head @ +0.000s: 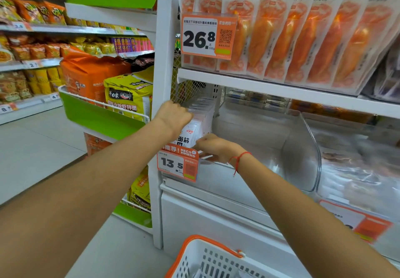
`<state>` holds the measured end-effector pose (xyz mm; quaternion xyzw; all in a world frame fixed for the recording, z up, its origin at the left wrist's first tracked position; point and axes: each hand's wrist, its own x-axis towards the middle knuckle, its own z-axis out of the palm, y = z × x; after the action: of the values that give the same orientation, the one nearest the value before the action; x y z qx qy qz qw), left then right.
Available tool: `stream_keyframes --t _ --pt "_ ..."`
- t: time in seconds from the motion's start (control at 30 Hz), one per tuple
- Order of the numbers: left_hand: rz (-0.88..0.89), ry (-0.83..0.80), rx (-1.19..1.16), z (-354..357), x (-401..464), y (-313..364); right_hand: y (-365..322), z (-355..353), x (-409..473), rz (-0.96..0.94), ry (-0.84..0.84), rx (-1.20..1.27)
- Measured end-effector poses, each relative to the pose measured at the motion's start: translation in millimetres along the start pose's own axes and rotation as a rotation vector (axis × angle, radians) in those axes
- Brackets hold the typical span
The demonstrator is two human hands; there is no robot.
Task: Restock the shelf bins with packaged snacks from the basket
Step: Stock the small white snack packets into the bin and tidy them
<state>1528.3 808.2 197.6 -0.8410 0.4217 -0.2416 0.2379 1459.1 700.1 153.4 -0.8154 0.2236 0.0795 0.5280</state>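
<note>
A stack of white snack packets [200, 124] with black lettering stands upright at the left end of a clear plastic shelf bin [303, 147]. My left hand [176, 115] is closed on the top left of the stack. My right hand [213, 147], with a red string on the wrist, grips the lower right of the same packets, just behind the bin's front lip. The white basket with an orange rim [207, 258] sits low at the bottom of the view, below my arms; what it holds is hard to make out.
An orange price tag reading 13.5 [178, 164] hangs on the bin's front. On the shelf above stand orange-and-white packets [303, 39] with a 26.8 tag [207, 36]. A bin to the right holds clear-wrapped goods [357, 169]. Green racks of noodle bags [112, 95] stand left.
</note>
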Motion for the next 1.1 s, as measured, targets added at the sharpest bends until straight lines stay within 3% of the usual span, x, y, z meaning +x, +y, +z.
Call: stream_keyframes --t 0.2,0.27,0.33,0.5,0.73,0.9,1.0,1.1 --pt "-0.205 0.154 -0.378 -24 -47 3 12 -14 -56 -0.232 0.327 0.071" --pt "-0.264 0.252 -0.559 -37 -67 11 19 -16 -85 -0.306 0.355 0.120" --pt "-0.316 0.251 -0.752 -52 -89 24 30 -16 -115 -0.340 0.318 0.121" --pt "-0.337 0.016 -1.035 -74 -140 78 92 -9 -184 -0.243 0.148 0.030" --pt "0.059 -0.511 -1.100 -38 -196 204 248 22 -255 0.118 -0.010 -0.174" --pt "0.273 -0.809 -1.206 -8 -227 289 336 43 -290 0.293 -0.035 -0.186" --pt "0.365 -0.918 -1.236 4 -247 338 378 61 -294 0.402 -0.054 -0.206" --pt "0.394 -0.979 -1.194 24 -269 391 414 80 -294 0.491 -0.148 -0.433"
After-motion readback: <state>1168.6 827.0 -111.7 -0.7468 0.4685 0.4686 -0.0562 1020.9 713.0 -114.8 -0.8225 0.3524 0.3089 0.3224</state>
